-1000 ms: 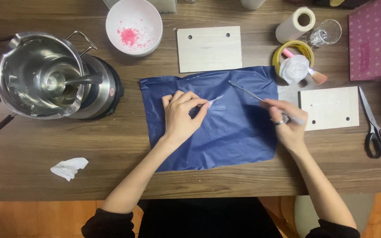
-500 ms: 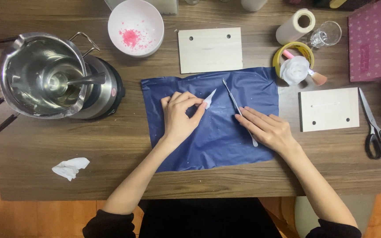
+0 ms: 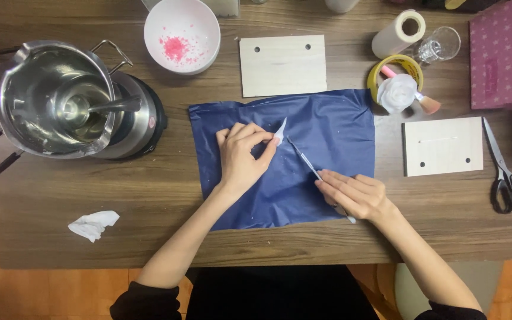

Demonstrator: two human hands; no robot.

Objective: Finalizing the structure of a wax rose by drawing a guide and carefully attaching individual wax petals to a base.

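Head view: the left hand (image 3: 241,157) rests on the blue sheet (image 3: 327,127) spread across the middle of the counter (image 3: 149,195), its thumb and fingertips pinched together on a small white petal-shaped scrap (image 3: 280,131) that stands up just off the sheet. The right hand (image 3: 357,195) lies lower on the sheet, fingers closed around the rear of a thin metal tool (image 3: 304,160) whose tip points up-left and ends just beside the scrap; whether it touches is too fine to tell.

To do this step well, I judge the pinch should stay low on the scrap so its free edge remains exposed, and the tool should meet it at a shallow angle with light pressure, the heel of the right hand braced on the sheet for steadiness.

Around them: a steel pot on a burner (image 3: 60,101) at the far left, a white bowl with pink crumbs (image 3: 182,34), two pale wooden boards (image 3: 282,65) (image 3: 442,145), a tape ring holding a white flower shape (image 3: 395,89), scissors (image 3: 505,172) at the right, and a crumpled tissue (image 3: 93,224) near the front edge.
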